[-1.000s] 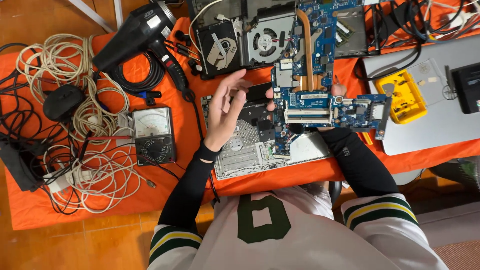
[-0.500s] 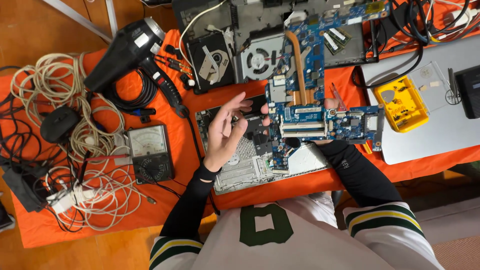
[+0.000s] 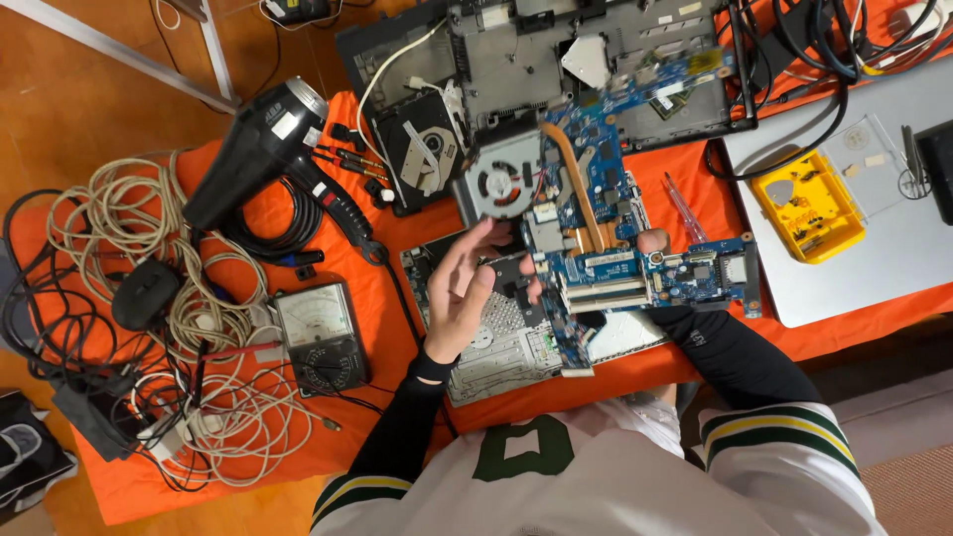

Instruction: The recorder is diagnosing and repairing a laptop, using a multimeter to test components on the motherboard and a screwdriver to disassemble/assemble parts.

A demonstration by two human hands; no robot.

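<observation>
Motherboard (image 3: 606,248), already out of the laptop shell (image 3: 596,69), is being gripped by right fingers (image 3: 652,240); left fingers (image 3: 467,260) are spread open beside it.

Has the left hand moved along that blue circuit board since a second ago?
No, hardly. The left hand stays open at the board's left edge, above the grey chassis; mostly the camera shifted.
</observation>
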